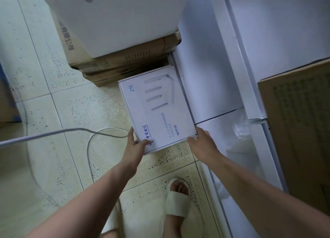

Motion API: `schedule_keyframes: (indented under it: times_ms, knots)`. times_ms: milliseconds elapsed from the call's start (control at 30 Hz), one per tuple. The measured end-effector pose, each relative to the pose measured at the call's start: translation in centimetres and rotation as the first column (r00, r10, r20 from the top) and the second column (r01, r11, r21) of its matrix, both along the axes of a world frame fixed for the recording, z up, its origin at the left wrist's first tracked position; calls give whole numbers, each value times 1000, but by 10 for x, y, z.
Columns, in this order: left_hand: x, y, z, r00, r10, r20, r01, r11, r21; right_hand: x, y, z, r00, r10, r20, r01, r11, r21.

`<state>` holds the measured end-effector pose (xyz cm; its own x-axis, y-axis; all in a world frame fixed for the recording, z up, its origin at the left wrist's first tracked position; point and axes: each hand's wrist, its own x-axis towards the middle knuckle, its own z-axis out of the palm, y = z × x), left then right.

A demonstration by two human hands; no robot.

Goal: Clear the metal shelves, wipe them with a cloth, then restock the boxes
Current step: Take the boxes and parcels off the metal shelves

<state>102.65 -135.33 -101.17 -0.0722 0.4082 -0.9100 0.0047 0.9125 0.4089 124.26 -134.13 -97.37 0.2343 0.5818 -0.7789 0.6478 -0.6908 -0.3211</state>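
1. the white router box [157, 109] lies just left of the metal shelf [210, 77], its long right edge close along the shelf's front rim. whether its underside rests on the floor or hangs free cannot be told.
2. the left hand [135, 145] pinches the near-left corner with its thumb on the printed top. the right hand [201, 143] is wrapped round the near-right corner. both holds are at the near end only, so the far end could dip and the box could slide out.
3. further along the shelf's left side, the cardboard stack [125, 62] stands right at the box's far end. a push forward could crush that corner.
4. the right hand is close against the shelf's rim, so a swing towards the shelf may scrape knuckles or catch the box's corner on the metal.
5. a grey cable [71, 130] loops over the floor left of the shelf and ends near the left hand. a step by the slippered foot [176, 202] could snag it.
6. crumpled clear plastic [241, 139] lies on the shelf. a box set on it would likely sit uneven.
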Motion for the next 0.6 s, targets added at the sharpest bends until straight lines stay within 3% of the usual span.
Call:
schedule_keyframes:
  times_ms: [167, 300, 500, 600]
  knots:
    - [0, 1, 54, 976, -211, -52, 209, 977, -32, -13, -28, 51, 995, -80, 60, 83, 995, -47]
    - [-5, 1, 162, 959, -260, -108, 269, 961, 70, -50, -31, 151, 990, -139, -12, 138, 987, -84]
    - [-56, 2, 417, 996, 50, -73, -34, 978, 207, -134, -9, 402, 923, -211, -322, 225, 974, 6]
    - [-79, -5, 546, 949, 295, 108, -314, 887, 338, -170, -9, 520, 870, -102, -482, 180, 976, 120]
